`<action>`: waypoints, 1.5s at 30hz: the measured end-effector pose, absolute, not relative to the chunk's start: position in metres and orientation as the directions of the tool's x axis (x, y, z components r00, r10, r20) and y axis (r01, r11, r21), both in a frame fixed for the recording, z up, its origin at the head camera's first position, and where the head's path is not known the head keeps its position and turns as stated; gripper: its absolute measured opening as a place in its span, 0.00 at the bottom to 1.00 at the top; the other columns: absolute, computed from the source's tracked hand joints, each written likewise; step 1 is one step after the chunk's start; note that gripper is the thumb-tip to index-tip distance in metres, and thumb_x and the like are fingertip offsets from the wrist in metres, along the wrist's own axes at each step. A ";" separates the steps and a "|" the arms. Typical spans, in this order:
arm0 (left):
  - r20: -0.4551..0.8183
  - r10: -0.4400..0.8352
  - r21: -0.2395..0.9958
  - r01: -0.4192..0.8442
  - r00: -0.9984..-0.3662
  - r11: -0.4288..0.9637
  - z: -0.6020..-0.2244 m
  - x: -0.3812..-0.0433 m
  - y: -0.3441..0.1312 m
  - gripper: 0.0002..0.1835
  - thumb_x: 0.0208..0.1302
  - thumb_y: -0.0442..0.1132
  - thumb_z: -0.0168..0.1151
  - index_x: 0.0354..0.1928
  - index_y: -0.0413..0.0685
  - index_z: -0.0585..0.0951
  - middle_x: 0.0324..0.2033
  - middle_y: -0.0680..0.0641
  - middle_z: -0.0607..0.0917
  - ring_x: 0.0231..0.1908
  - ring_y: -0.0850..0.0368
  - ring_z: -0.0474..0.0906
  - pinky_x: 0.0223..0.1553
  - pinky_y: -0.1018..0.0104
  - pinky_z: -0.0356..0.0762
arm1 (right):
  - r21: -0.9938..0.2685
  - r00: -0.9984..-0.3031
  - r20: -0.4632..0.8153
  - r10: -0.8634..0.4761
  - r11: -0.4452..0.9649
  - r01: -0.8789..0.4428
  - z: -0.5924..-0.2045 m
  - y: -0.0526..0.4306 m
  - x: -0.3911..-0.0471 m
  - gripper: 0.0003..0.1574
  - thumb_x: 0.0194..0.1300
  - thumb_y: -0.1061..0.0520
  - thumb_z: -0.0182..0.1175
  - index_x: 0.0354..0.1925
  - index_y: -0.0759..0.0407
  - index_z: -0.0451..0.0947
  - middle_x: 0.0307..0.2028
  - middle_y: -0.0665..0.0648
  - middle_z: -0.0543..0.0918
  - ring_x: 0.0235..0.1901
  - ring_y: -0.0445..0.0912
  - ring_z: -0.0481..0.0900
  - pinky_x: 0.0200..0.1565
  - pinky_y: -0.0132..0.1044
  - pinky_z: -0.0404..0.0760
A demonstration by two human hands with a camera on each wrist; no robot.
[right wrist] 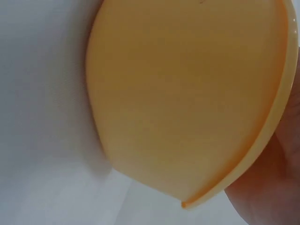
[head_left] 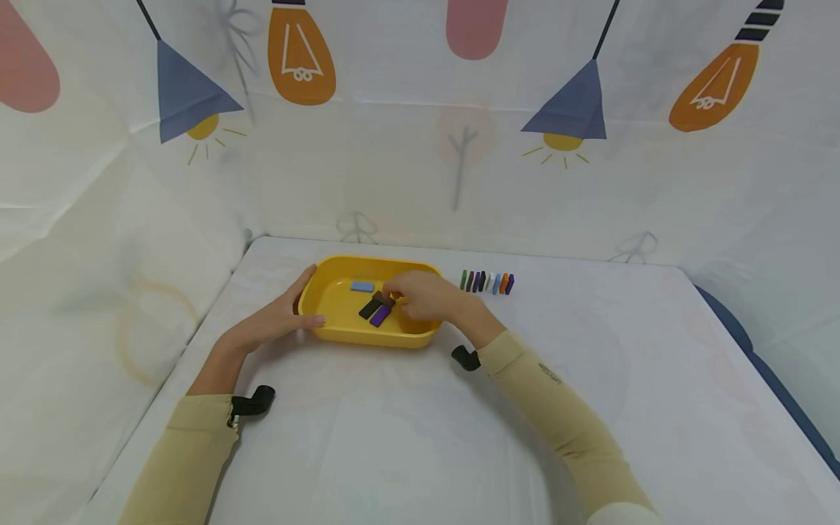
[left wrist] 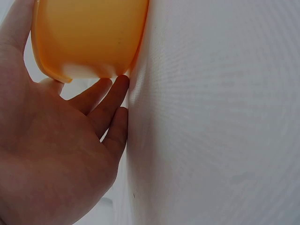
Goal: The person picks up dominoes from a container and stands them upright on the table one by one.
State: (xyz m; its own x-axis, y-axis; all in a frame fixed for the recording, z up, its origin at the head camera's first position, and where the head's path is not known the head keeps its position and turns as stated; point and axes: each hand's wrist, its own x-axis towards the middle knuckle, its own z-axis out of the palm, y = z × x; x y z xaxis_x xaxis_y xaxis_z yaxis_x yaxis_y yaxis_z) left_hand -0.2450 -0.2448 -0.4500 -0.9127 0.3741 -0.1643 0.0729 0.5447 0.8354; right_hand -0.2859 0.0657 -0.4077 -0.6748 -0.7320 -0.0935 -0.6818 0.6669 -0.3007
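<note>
Brown block [head_left: 380, 298] between the right fingers [head_left: 399, 285]

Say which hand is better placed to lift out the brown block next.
Likely the right: the right hand pinches the brown block inside the yellow tray, while the left hand grips the tray's left end.

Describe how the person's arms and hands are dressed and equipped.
Both the left hand and the right hand are ungloved. The left sleeve and right sleeve are long, plain yellowish beige. A small dark marking, too small to read, sits near the right cuff. Each wrist carries a small black device: left device, right device. No cables are visible.
</note>
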 end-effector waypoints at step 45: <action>-0.157 0.368 0.838 0.073 -0.917 0.541 -0.449 -0.243 -0.242 0.56 0.63 0.53 0.65 0.76 0.79 0.32 0.80 0.53 0.34 0.79 0.42 0.31 0.72 0.28 0.36 | -0.360 -0.683 -0.193 -0.705 0.698 -0.619 -0.417 0.051 -0.283 0.06 0.63 0.56 0.64 0.34 0.50 0.75 0.32 0.49 0.76 0.37 0.44 0.73 0.40 0.35 0.70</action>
